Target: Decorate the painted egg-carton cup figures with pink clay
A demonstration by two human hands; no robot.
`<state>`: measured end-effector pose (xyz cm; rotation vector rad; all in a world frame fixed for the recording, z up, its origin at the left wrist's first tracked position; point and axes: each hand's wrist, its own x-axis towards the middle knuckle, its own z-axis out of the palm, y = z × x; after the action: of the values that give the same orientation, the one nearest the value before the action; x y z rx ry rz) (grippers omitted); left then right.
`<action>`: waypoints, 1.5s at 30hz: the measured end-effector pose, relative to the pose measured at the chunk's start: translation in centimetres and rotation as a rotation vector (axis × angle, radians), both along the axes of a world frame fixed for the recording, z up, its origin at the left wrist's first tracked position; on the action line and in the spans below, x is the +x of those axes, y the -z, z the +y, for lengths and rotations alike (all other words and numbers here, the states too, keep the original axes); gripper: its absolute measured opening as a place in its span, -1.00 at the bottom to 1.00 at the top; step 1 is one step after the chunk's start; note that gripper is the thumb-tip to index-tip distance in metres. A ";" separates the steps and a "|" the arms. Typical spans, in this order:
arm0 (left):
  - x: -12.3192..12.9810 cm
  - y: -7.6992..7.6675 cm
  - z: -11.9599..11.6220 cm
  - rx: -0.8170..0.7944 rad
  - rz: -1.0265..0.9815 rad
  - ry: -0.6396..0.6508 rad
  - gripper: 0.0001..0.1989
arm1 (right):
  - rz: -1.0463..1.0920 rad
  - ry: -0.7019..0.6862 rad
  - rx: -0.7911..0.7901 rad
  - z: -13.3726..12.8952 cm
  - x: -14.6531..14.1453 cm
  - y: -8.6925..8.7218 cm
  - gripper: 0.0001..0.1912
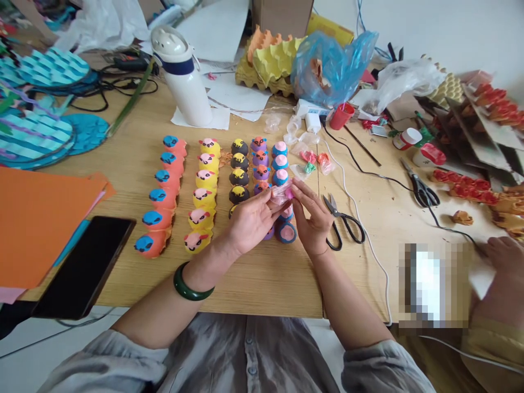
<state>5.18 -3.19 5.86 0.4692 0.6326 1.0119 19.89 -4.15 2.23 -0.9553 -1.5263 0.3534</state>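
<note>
In front of my chest, above the near ends of the rows, a small clear plastic wrapper (280, 192) with something bright pink in it is pinched between both hands. My left hand (254, 219) holds its left side, fingers pressed together. My right hand (313, 217) grips the right side by the pink part. Below and behind stand several rows of painted egg-carton caterpillars: an orange one with blue faces (158, 195), a yellow one with pink faces (202, 194), a black one with yellow faces (239, 177), a purple one (261, 158) and a blue one with pink tops (280, 162), the last two partly hidden by my hands.
Black-handled scissors (343, 222) lie right of my right hand beside a white cable (360, 213). A tablet (85, 267) and orange paper (45, 218) lie left. A white bottle (184, 82) stands behind. Another person's hand (505, 259) rests at the right edge.
</note>
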 end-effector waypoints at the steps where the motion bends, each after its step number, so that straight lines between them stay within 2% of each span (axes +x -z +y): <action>1: 0.1 -0.1 0.0 0.013 0.002 0.004 -0.81 | 0.063 0.007 -0.025 0.1 0.0 -0.1 -0.68; 5: 0.6 -0.2 -0.3 -0.036 -0.020 0.037 -0.78 | 0.443 0.094 -0.219 0.3 -0.1 -0.2 -0.80; 8: 0.7 -0.1 -0.4 -0.060 -0.043 0.045 -0.75 | 0.573 0.121 -0.273 0.5 0.0 -0.2 -0.80; 10: 0.6 0.1 -0.4 -0.052 -0.056 0.043 -0.72 | 0.548 0.138 -0.224 0.5 0.0 -0.2 -0.81; 12: 0.5 0.3 -0.3 -0.060 -0.069 0.042 -0.71 | 0.401 0.129 -0.150 0.4 0.2 -0.2 -0.80; 14: 0.3 0.4 -0.1 -0.084 -0.071 0.027 -0.72 | 0.178 0.058 -0.097 0.3 0.3 -0.2 -0.77; 16: 0.2 0.4 -0.1 -0.086 -0.052 0.006 -0.75 | 0.044 -0.024 -0.089 0.3 0.3 -0.1 -0.77; 18: 0.2 0.2 -0.2 -0.031 0.001 -0.020 -0.80 | 0.123 -0.003 -0.115 0.4 0.2 0.0 -0.78; 21: 0.3 0.0 -0.6 0.091 0.106 -0.077 -0.83 | 0.434 0.080 -0.186 0.5 0.1 -0.1 -0.82; 24: 0.5 0.1 -0.8 0.147 0.174 -0.144 -0.84 | 0.619 -0.004 -0.280 0.5 0.1 -0.4 -0.83; 28: 0.8 0.3 -0.8 0.175 0.216 -0.198 -0.83 | 0.595 -0.127 -0.395 0.4 0.0 -0.6 -0.78; 33: 0.9 0.4 -0.7 0.218 0.291 -0.228 -0.71 | 0.470 -0.183 -0.414 0.5 0.2 -0.2 -0.75; 37: 0.9 0.5 -0.5 0.266 0.400 -0.292 -0.58 | 0.458 -0.203 -0.399 0.5 0.1 -0.1 -0.75; 42: 0.8 0.7 -0.1 0.259 0.412 -0.273 -0.69 | 0.579 -0.274 -0.502 0.7 0.0 -0.4 -0.70; 45: 0.7 0.9 -0.2 0.276 0.424 -0.259 -0.70 | 0.619 -0.300 -0.583 1.0 0.2 -0.4 -0.68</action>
<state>5.92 -3.37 4.98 0.8746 0.9543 1.2658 20.09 -3.20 2.59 -0.9290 -0.9930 1.2389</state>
